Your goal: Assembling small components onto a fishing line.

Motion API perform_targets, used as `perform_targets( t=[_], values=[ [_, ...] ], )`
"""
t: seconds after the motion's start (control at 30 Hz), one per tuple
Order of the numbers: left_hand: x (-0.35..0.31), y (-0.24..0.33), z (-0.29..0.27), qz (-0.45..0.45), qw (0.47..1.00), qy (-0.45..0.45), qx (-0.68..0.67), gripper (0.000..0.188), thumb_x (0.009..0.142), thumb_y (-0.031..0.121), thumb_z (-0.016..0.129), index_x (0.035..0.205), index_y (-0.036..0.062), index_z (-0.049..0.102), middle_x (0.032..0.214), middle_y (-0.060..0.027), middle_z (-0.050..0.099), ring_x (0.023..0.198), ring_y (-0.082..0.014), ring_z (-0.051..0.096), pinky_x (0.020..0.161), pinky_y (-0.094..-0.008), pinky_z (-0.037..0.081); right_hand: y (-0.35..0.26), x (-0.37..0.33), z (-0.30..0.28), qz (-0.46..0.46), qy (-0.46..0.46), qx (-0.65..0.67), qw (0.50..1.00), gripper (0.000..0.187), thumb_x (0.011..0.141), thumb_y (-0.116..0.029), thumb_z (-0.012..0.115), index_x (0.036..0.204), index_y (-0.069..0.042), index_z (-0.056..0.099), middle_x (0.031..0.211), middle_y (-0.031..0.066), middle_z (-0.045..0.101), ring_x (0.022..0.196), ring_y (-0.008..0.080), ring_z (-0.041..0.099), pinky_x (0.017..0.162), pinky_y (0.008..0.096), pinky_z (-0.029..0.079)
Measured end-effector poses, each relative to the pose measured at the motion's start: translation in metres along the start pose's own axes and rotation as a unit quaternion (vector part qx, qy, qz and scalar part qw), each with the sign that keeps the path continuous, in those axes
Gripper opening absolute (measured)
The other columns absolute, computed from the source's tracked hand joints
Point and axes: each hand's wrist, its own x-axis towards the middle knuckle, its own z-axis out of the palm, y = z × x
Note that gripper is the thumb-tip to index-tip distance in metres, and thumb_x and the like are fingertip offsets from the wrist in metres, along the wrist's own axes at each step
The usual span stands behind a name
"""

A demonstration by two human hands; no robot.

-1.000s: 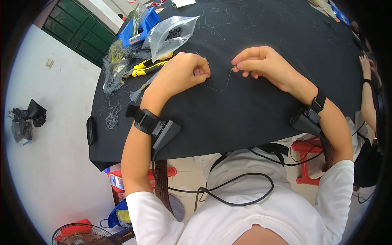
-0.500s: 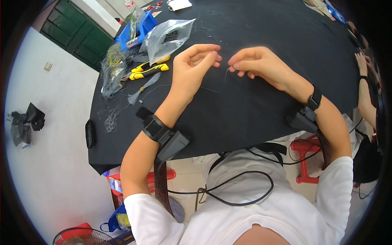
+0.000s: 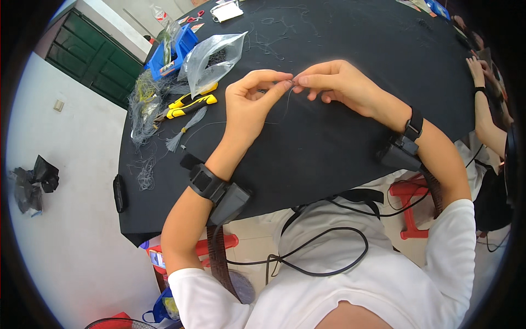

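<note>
My left hand (image 3: pixel 253 97) and my right hand (image 3: pixel 335 83) meet fingertip to fingertip above the black-covered table (image 3: pixel 323 148). Both are closed in a pinch on a thin grey line (image 3: pixel 287 101), whose loose part hangs down between them. A tiny dark bit shows at the fingertips, too small to name. Left of my left hand lie pliers with yellow and black handles (image 3: pixel 192 107). Just nearer than these is a bundle of grey line (image 3: pixel 187 129) tied with a yellow band. Another long strand runs across the cloth behind my left wrist.
A clear plastic bag (image 3: pixel 213 61) with dark contents leans by a blue bin (image 3: pixel 174 52). Tangled line (image 3: pixel 145 104) covers the table's left side. Red scissors (image 3: pixel 195 16) and a white pad (image 3: pixel 226 11) lie at the back. Another person's arm (image 3: pixel 485 118) rests at the right.
My hands have come together, the right moving left until the fingertips meet. The left hand now pinches at the line that the right hand held. The view has shifted slightly.
</note>
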Motion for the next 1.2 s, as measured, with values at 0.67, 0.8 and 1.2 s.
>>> perform_targets(
  t=[0.67,0.8,1.2],
  values=[
    [-0.001,0.003,0.001,-0.058,0.997,-0.042,0.041,0.015,0.082,0.011,0.064,0.092,-0.0010,0.063,0.084,-0.0033,0.063,0.073,-0.0053,0.056,0.065,-0.0170,0.042,0.001,0.001,-0.001,-0.119,0.012,-0.052,0.991,0.019,0.080,-0.016,0.065,0.091,0.000,0.065,0.082,0.0048,0.064,0.071,0.0076,0.056,0.066,0.0202,0.045],
    [0.000,-0.001,0.000,-0.073,0.994,-0.048,0.073,0.015,0.082,0.012,0.064,0.091,-0.0006,0.063,0.082,-0.0034,0.063,0.072,-0.0051,0.056,0.065,-0.0170,0.042,-0.001,0.000,0.003,-0.102,0.017,-0.074,0.992,0.016,0.081,-0.017,0.063,0.090,-0.004,0.066,0.079,0.0021,0.064,0.069,0.0065,0.055,0.058,0.0178,0.039],
    [-0.001,0.004,0.004,-0.115,0.993,-0.036,-0.019,0.019,0.086,0.018,0.058,0.096,0.0016,0.059,0.082,-0.0088,0.065,0.059,-0.0063,0.055,0.049,-0.0163,0.035,0.002,0.000,0.000,-0.084,0.038,-0.031,0.995,0.018,0.080,-0.015,0.063,0.095,-0.006,0.066,0.089,0.0049,0.067,0.070,0.0075,0.055,0.055,0.0180,0.036]
  ],
)
